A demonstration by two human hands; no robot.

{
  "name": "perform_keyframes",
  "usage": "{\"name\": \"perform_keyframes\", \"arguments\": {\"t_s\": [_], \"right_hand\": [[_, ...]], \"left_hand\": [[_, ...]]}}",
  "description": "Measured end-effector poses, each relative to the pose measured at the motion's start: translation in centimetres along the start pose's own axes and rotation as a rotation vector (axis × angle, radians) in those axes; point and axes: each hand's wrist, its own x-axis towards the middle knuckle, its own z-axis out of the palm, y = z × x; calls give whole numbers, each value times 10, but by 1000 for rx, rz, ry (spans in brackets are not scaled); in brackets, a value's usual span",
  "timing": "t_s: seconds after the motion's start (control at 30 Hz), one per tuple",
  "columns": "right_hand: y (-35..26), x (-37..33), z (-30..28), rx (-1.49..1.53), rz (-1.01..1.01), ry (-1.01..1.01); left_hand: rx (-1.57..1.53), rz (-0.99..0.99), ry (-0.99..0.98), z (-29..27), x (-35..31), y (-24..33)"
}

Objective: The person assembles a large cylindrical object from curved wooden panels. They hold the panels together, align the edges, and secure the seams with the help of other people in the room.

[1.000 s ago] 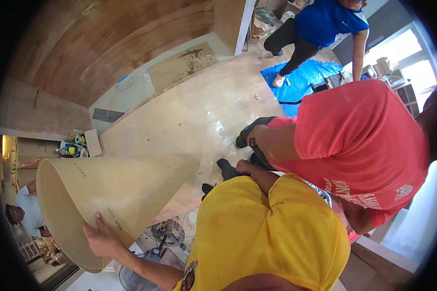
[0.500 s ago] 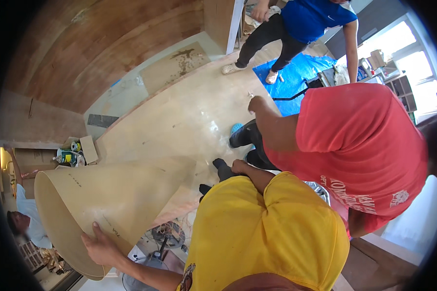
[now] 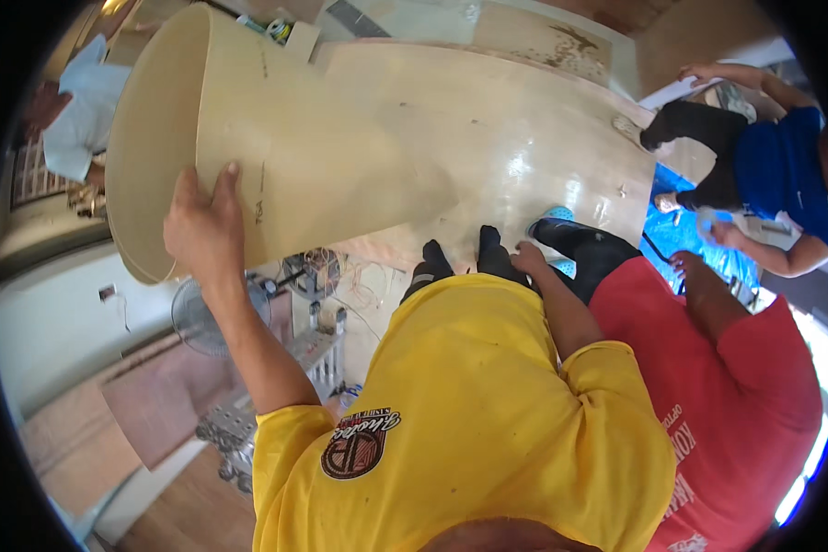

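Left hand (image 3: 204, 225) grips rolled tan sheet (image 3: 313, 156) by free edge, over left edge of wooden panel (image 3: 543, 138). Judged light, springy, crease-prone; best held along rim. Hold of right hand (image 3: 527, 257) cannot be determined.

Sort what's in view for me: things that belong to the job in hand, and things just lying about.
Belongs to the job:
curled tan sheet, its edge gripped by the left hand
probably the flat tan panel beyond it

Apparently just lying about:
round grey fan
loose wires
blue tarp
cardboard carton
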Motion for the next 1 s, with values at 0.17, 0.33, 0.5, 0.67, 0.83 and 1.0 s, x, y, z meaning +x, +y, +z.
{"name": "perform_keyframes", "arguments": {"t_s": [0.17, 0.33, 0.5, 0.67, 0.83, 1.0], "right_hand": [[-159, -8, -37, -139, -283, -20], [-324, -1, -21, -133, -246, 130], [-347, 24, -2, -172, -380, 134], [-394, 13, 56, -14, -407, 72], [-467, 11, 110, 224, -272, 96], [-499, 15, 137, 265, -201, 106]], "left_hand": [[2, 22, 18, -5, -10, -4], [32, -32, -56, -7, -7, -21], [-57, 60, -54, -6, -2, -30], [-45, -7, -158, -29, 2, -43], [-81, 66, -131, -31, -5, -72], [-67, 21, -179, -30, -13, -104]]}}
